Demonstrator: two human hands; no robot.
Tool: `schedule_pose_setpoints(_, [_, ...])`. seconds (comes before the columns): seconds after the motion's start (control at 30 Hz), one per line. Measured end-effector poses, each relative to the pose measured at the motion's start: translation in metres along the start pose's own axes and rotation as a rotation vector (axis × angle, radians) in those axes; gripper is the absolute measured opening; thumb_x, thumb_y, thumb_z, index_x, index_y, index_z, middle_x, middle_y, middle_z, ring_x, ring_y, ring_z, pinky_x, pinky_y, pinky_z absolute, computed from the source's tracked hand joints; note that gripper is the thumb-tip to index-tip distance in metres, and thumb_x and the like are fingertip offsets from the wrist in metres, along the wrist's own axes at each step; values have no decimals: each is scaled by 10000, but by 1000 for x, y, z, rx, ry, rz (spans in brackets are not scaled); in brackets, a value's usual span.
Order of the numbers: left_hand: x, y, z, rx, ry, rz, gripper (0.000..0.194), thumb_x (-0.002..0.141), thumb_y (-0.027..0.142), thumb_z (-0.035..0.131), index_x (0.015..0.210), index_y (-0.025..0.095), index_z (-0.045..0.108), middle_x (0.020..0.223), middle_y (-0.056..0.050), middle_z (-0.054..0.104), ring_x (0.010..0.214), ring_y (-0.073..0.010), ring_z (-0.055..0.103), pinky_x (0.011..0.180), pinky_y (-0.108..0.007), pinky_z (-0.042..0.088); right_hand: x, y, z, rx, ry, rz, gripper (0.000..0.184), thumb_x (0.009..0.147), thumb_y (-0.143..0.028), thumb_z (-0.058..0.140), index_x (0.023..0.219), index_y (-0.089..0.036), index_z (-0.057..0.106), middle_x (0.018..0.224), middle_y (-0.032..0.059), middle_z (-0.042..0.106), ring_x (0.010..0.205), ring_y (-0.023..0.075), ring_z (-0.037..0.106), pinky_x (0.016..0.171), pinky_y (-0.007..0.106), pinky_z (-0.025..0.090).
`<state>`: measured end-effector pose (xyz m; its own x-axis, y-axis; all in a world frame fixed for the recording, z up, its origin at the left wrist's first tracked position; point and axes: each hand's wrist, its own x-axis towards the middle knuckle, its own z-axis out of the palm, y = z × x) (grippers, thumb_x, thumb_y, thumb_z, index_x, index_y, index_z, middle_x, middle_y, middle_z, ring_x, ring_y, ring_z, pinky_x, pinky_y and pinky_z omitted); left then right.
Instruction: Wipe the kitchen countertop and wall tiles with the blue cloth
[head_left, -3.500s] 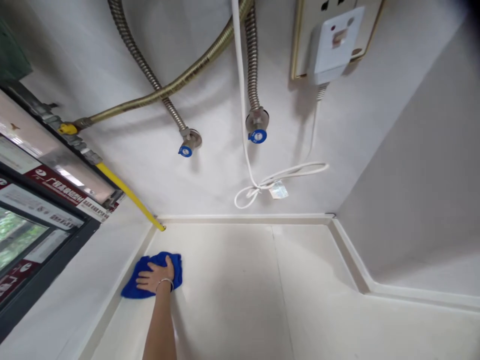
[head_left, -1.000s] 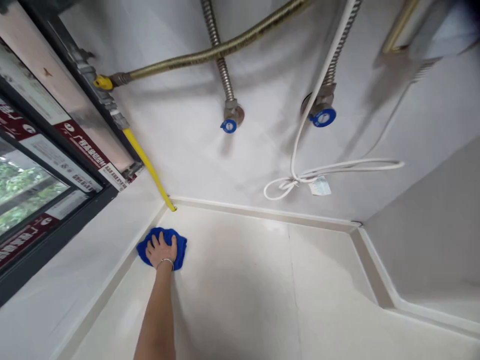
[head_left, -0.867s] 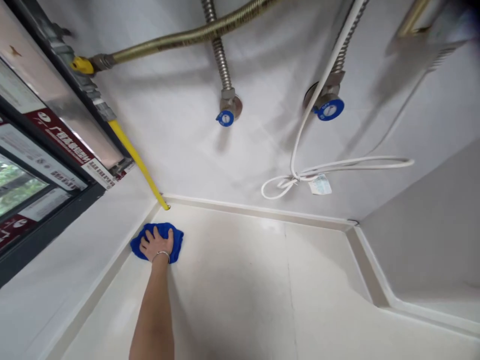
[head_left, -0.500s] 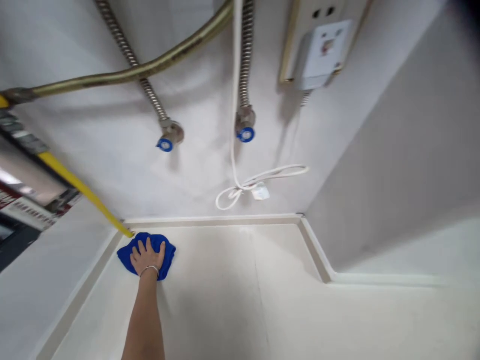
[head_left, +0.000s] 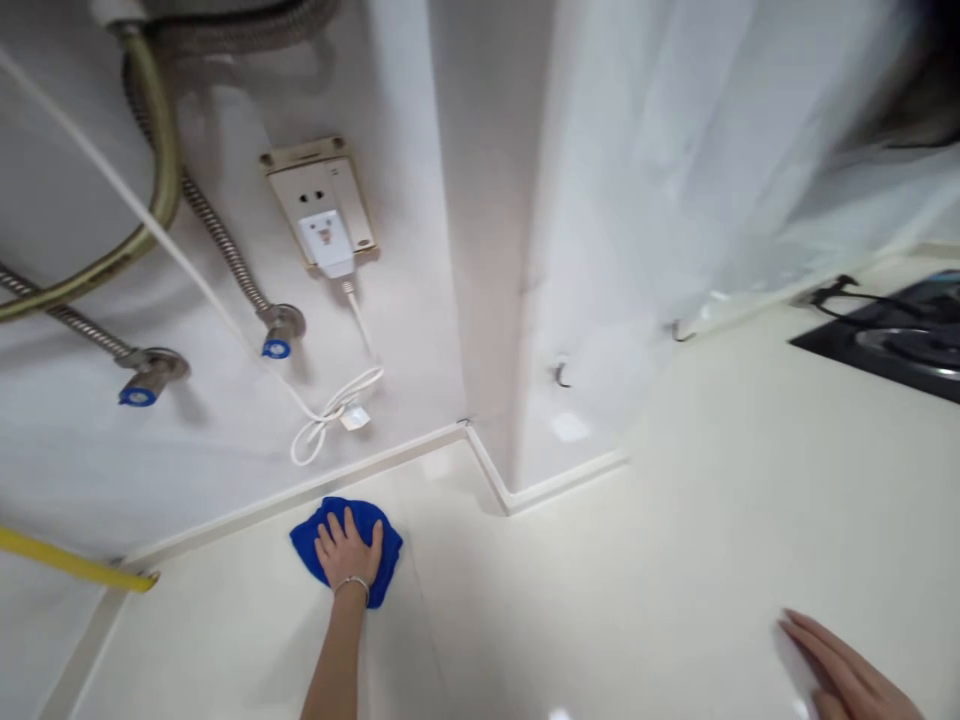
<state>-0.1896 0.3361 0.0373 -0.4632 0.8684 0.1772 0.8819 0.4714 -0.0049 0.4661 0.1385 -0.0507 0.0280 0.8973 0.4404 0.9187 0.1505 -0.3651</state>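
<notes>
A blue cleaning cloth (head_left: 385, 571) lies flat on the white countertop (head_left: 600, 600), near the upstand along the back wall. My left hand (head_left: 349, 552) holds it down from above, palm on the cloth and fingers spread across it. A thin bracelet circles that wrist. At the lower right, my right hand (head_left: 847, 670) is partly in view over the counter, its fingers stretched out and close together, with nothing seen in them. Whether it touches the surface I cannot tell.
A wall corner (head_left: 517, 490) juts out right of the cloth. Behind are two blue-capped valves (head_left: 139, 393), a socket with a white plug (head_left: 327, 240) and a bundled white cord (head_left: 330, 420). A yellow pipe (head_left: 75, 565) is left; a black hob (head_left: 911, 335) is far right.
The view has swung right, showing the wall corner and hob. My left hand and the cloth have moved right, away from the yellow pipe. My right hand has come into view.
</notes>
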Motion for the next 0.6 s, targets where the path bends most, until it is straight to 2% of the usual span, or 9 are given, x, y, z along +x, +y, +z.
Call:
schedule_pose_setpoints(0.1, [-41, 45, -6, 19, 4, 136, 770, 886, 581, 409, 1502, 121, 367, 1585, -191, 340, 1474, -377, 265, 1202, -529, 225, -2, -1, 3, -2, -26, 51, 831, 732, -282, 512, 1524, -411, 296, 1514, -49, 450, 1247, 341, 566, 1030, 542, 516])
schedule_pose_setpoints(0.2, [-90, 80, -8, 15, -9, 295, 773, 885, 589, 397, 1504, 128, 369, 1599, -175, 316, 1486, -364, 246, 1215, -515, 224, 0, -5, 6, -6, 12, 55, 757, 781, -259, 489, 1521, -333, 348, 1481, 15, 499, 1290, 311, 541, 1096, 505, 470])
schedule_pose_setpoints(0.4, [-180, 124, -10, -83, -35, 506, 788, 863, 608, 383, 1507, 154, 373, 1627, -129, 261, 1514, -342, 165, 1255, -500, 154, 7, -15, 3, -41, 64, 50, 604, 835, -186, 421, 1434, -230, 493, 1462, 71, 519, 1334, 253, 506, 1141, 431, 440])
schedule_pose_setpoints(0.5, [-221, 147, -17, -133, -73, 586, 791, 859, 602, 398, 1507, 150, 371, 1633, -135, 234, 1521, -337, 125, 1262, -506, 139, 10, -19, -1, -55, 63, 53, 587, 831, -138, 390, 1402, -189, 518, 1458, 84, 522, 1352, 232, 485, 1156, 412, 422])
schedule_pose_setpoints(0.6, [-254, 175, -27, -201, -133, 744, 790, 869, 603, 412, 1527, 173, 325, 1646, -126, 183, 1525, -334, 79, 1258, -538, 148, 12, -22, -5, -63, 49, 59, 591, 815, -108, 383, 1384, -171, 530, 1457, 88, 522, 1360, 221, 472, 1165, 398, 407])
